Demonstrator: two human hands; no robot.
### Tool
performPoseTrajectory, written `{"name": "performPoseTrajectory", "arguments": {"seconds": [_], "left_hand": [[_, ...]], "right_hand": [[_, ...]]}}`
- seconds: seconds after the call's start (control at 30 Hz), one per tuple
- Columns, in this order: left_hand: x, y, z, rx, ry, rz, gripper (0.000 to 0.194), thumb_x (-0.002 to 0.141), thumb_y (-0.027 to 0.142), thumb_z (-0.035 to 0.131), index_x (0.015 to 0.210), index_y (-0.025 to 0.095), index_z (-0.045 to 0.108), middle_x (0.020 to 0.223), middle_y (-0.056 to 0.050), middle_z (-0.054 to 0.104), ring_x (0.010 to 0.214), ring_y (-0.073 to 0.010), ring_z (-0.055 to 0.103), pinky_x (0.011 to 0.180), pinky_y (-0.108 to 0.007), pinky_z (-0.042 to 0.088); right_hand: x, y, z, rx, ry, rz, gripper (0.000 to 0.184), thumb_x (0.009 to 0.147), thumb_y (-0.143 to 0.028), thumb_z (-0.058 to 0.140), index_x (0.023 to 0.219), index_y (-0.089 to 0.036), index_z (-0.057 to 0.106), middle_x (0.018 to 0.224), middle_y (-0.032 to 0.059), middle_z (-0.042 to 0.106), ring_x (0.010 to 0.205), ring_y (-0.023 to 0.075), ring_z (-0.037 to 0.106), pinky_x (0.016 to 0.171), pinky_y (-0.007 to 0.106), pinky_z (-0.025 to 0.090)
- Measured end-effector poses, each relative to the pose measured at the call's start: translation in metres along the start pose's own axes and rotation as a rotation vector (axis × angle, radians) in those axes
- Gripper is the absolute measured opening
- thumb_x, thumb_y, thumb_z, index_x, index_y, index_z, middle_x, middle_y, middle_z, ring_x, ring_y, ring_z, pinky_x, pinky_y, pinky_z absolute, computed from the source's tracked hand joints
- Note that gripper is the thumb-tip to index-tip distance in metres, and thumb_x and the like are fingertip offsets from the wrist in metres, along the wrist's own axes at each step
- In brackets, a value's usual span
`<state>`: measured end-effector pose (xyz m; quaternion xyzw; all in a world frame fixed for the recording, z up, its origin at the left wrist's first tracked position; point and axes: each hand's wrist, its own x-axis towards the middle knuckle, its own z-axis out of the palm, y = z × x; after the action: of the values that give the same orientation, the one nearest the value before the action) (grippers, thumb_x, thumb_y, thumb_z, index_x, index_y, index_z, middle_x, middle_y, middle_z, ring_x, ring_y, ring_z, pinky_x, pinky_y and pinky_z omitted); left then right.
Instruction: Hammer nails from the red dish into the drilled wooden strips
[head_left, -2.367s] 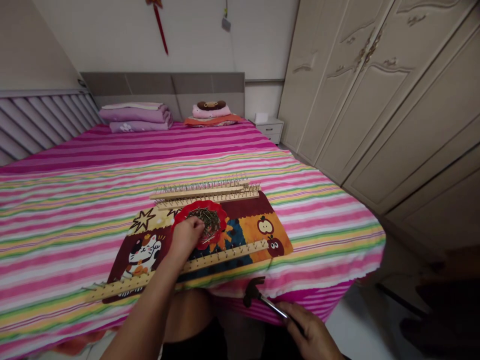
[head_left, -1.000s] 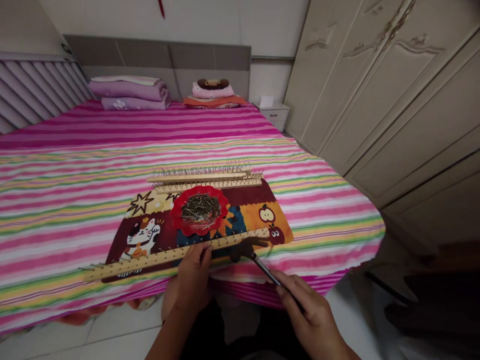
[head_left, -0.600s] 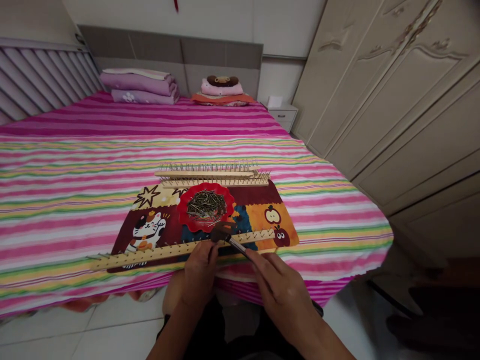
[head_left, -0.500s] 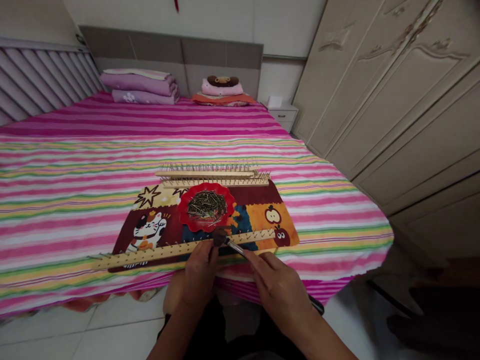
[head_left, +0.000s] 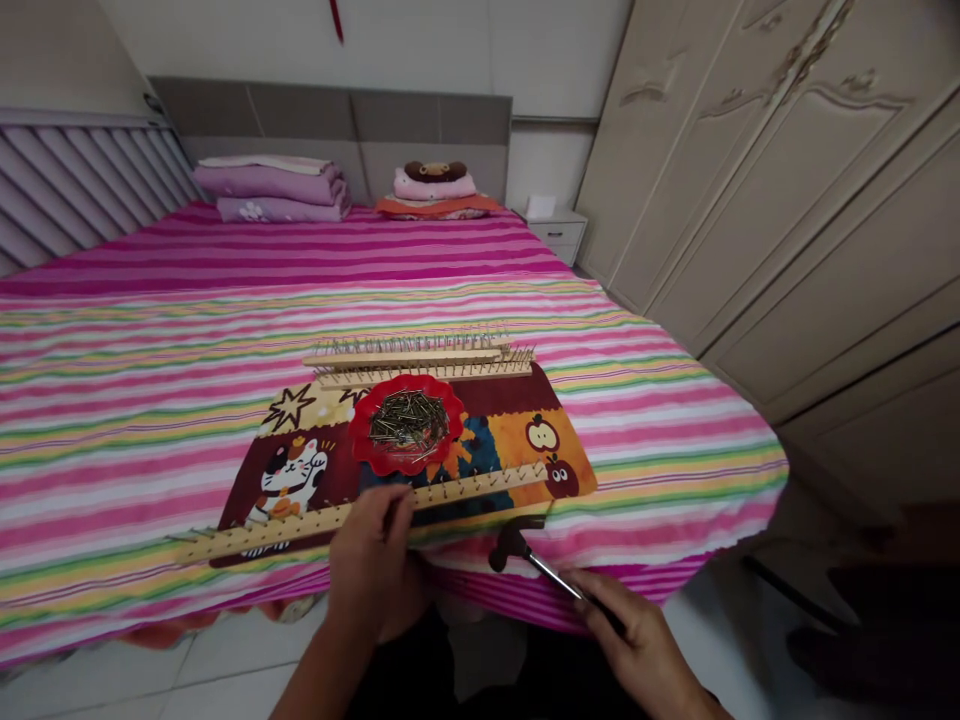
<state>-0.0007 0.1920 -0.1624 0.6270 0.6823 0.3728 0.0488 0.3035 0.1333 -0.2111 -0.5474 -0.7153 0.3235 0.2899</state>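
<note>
My right hand (head_left: pixel 634 635) grips a claw hammer (head_left: pixel 553 574) by its handle, the dark head held over the near edge of the bed. My left hand (head_left: pixel 371 550) is pinched closed at the middle of a long wooden strip (head_left: pixel 315 519) studded with nails; whatever is between its fingertips is too small to make out. Just beyond that hand stands a red scalloped bowl (head_left: pixel 361 452) heaped with loose nails (head_left: pixel 409 422). The strip lies slantwise across a patterned mat (head_left: pixel 487 440) with a cat and apples printed on it.
Behind the bowl, more wooden strips (head_left: pixel 405 358) bristle with upright nails. Striped bedding (head_left: pixel 660 400) covers the bed. Folded quilts (head_left: pixel 270 185) and a pillow pile (head_left: pixel 435 188) sit by the headboard. A wardrobe (head_left: pixel 750 200) rises on the right.
The hammer has swung away from the strip, down and to the right, with my right hand. My left hand has shifted slightly left along the strip, and the whole view has tilted a little.
</note>
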Motion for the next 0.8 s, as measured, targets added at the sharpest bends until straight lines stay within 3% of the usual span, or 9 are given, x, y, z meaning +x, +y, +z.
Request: {"name": "performPoseTrajectory", "arguments": {"seconds": [0.07, 0.13, 0.27, 0.37, 0.53, 0.8], "left_hand": [[0.023, 0.004, -0.009, 0.078, -0.020, -0.017, 0.020, 0.083, 0.032, 0.049, 0.090, 0.022, 0.065, 0.090, -0.004, 0.069, 0.083, -0.0176, 0.063, 0.076, -0.027, 0.049], [0.049, 0.008, -0.010, 0.177, -0.123, -0.010, 0.018, 0.081, 0.028, 0.050, 0.087, 0.021, 0.066, 0.090, -0.005, 0.069, 0.086, -0.0186, 0.062, 0.078, -0.028, 0.047], [0.089, 0.013, 0.005, 0.349, -0.442, 0.001, 0.016, 0.076, 0.020, 0.052, 0.077, 0.022, 0.068, 0.085, -0.004, 0.069, 0.080, -0.0181, 0.062, 0.072, -0.026, 0.045], [0.101, 0.013, 0.018, 0.409, -0.586, -0.035, 0.017, 0.073, 0.017, 0.052, 0.074, 0.022, 0.068, 0.076, -0.004, 0.069, 0.072, -0.0179, 0.062, 0.067, -0.025, 0.044], [0.106, 0.011, 0.027, 0.471, -0.640, -0.052, 0.018, 0.069, 0.013, 0.051, 0.065, 0.020, 0.068, 0.067, -0.008, 0.069, 0.075, -0.0220, 0.065, 0.067, -0.027, 0.045], [0.112, 0.008, 0.027, 0.479, -0.672, -0.021, 0.015, 0.068, 0.014, 0.051, 0.062, 0.017, 0.065, 0.072, -0.014, 0.069, 0.077, -0.0257, 0.066, 0.070, -0.032, 0.048]], "right_hand": [[-0.004, 0.015, 0.007, 0.002, -0.005, 0.058, 0.033, 0.086, -0.021, 0.052, 0.113, -0.024, 0.069, 0.108, 0.0071, 0.074, 0.100, 0.0219, 0.069, 0.087, 0.034, 0.056], [-0.006, 0.022, 0.011, 0.006, 0.003, 0.074, 0.033, 0.085, -0.022, 0.051, 0.111, -0.023, 0.070, 0.107, 0.0079, 0.075, 0.099, 0.0230, 0.070, 0.087, 0.035, 0.056], [-0.004, 0.020, 0.011, 0.029, 0.008, 0.064, 0.033, 0.085, -0.022, 0.052, 0.113, -0.024, 0.070, 0.110, 0.0070, 0.074, 0.101, 0.0230, 0.069, 0.088, 0.036, 0.055], [-0.003, 0.018, 0.009, 0.041, 0.008, 0.052, 0.033, 0.087, -0.022, 0.052, 0.115, -0.026, 0.069, 0.111, 0.0060, 0.073, 0.102, 0.0224, 0.068, 0.089, 0.037, 0.055], [-0.004, 0.021, 0.011, 0.043, 0.010, 0.054, 0.034, 0.086, -0.020, 0.053, 0.114, -0.026, 0.069, 0.110, 0.0067, 0.074, 0.102, 0.0229, 0.069, 0.089, 0.038, 0.055], [-0.003, 0.020, 0.012, 0.030, 0.019, 0.052, 0.034, 0.084, -0.019, 0.053, 0.113, -0.024, 0.070, 0.109, 0.0077, 0.074, 0.101, 0.0235, 0.069, 0.088, 0.039, 0.055]]}}
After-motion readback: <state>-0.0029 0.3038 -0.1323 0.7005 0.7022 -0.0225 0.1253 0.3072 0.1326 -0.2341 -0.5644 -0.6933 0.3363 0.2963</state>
